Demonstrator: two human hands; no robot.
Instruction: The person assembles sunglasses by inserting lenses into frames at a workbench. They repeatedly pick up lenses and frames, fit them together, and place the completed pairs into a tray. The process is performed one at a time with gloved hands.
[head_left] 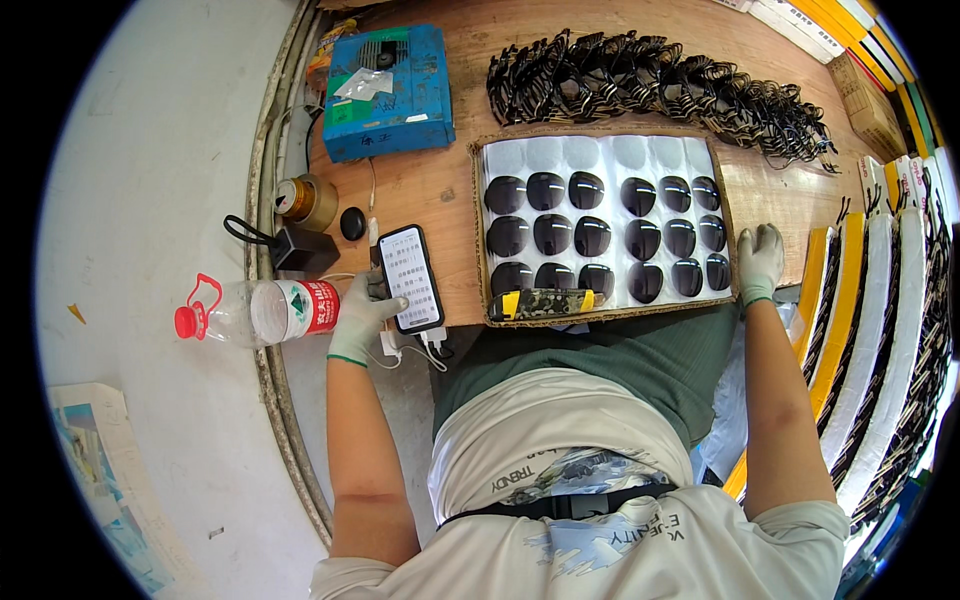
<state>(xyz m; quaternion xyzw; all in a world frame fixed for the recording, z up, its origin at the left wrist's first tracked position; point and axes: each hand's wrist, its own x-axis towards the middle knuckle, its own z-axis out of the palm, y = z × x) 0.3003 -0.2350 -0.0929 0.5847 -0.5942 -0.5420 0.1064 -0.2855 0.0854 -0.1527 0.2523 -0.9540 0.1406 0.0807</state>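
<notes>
My left hand (pixel 362 312), in a white glove with a green cuff, is at a black smartphone (pixel 410 278) with a lit screen of text. The thumb lies across the screen; the other fingers curl at the phone's left edge, partly hidden. My right hand (pixel 760 264), gloved alike, rests by the right edge of a shallow cardboard tray (pixel 729 232), fingers loosely apart with nothing between them. Dark sunglass lenses (pixel 551 235) sit in rows on the tray's white lining. Along its near edge lies a yellow and camouflage-patterned strip (pixel 548 303).
Behind the tray is a long heap of dark eyeglass frame parts (pixel 640 85). A blue box (pixel 388 95), a jar (pixel 308 202), a black block (pixel 303 248) and a large plastic bottle (pixel 290 311) are at left. Stacked yellow-white cartons (pixel 835 315) line the right.
</notes>
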